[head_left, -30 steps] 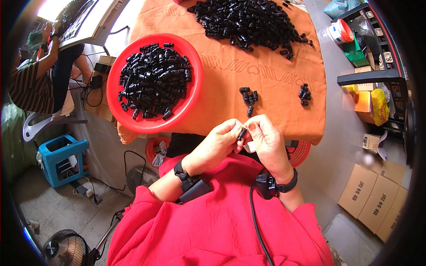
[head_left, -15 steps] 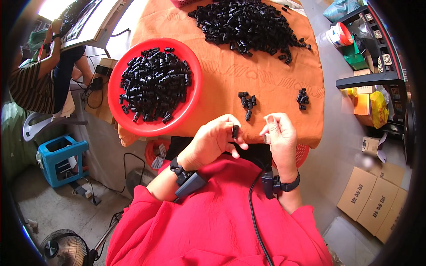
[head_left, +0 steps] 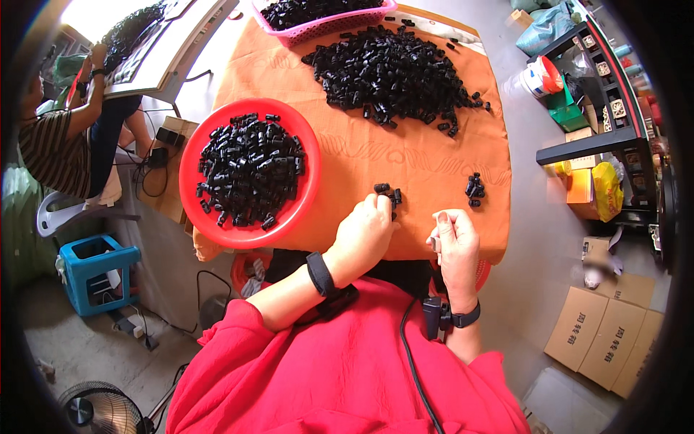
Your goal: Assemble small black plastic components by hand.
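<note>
My left hand (head_left: 363,233) is turned back-up, fingers closed together, their tips at a small cluster of black plastic fittings (head_left: 395,194) near the table's front edge. What those fingertips hold is hidden. My right hand (head_left: 458,240) is closed a little above the same edge, thumb against the curled fingers, around a small pale grey piece (head_left: 436,244) whose kind I cannot make out. Another little group of black fittings (head_left: 475,189) lies farther right. On the left stands a red round basin (head_left: 312,155) heaped with the same short black fittings.
A large heap of black fittings (head_left: 390,76) covers the far part of the orange tablecloth (head_left: 347,173), beside a pink basket (head_left: 325,30) of more. A person (head_left: 61,137) works at the far left. A blue stool (head_left: 97,278), fan (head_left: 101,412), shelf (head_left: 614,145) and cartons (head_left: 603,333) stand around.
My left hand has turned over and moved to the small cluster; the black fitting it held is out of sight. My right hand keeps its pale piece. The whole view has shifted, showing more of the pink basket.
</note>
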`<action>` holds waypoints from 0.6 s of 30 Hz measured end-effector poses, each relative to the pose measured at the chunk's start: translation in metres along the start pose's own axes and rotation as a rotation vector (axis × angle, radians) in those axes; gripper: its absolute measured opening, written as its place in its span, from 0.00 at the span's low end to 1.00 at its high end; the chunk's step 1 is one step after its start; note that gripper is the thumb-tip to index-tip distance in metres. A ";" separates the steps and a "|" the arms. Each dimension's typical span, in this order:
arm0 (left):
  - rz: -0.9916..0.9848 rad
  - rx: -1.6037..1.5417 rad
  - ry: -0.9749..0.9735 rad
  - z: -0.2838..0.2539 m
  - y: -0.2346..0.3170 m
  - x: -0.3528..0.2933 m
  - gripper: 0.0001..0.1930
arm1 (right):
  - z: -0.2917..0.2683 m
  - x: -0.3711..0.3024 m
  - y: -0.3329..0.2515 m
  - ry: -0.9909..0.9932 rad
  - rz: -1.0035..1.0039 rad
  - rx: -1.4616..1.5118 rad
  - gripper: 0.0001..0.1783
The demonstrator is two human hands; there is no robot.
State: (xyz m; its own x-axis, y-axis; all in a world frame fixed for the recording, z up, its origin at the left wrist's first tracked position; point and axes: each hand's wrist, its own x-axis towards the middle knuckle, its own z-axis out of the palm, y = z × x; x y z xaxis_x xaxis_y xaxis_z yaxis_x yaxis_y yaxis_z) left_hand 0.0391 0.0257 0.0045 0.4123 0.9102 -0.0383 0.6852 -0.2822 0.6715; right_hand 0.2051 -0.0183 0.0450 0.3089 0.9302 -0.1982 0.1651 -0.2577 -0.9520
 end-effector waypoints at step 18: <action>-0.478 -1.646 -0.517 -0.044 -0.025 -0.007 0.13 | 0.025 0.008 -0.020 -0.304 -0.149 -0.152 0.11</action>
State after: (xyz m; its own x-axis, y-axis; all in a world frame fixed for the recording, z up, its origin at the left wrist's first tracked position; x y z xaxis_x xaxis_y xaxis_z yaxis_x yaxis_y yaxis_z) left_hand -0.0074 0.0397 0.0207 0.7267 0.5448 -0.4186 -0.3213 0.8080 0.4939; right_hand 0.1804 0.0005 0.0569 -0.0178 0.9897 -0.1420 0.3312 -0.1282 -0.9348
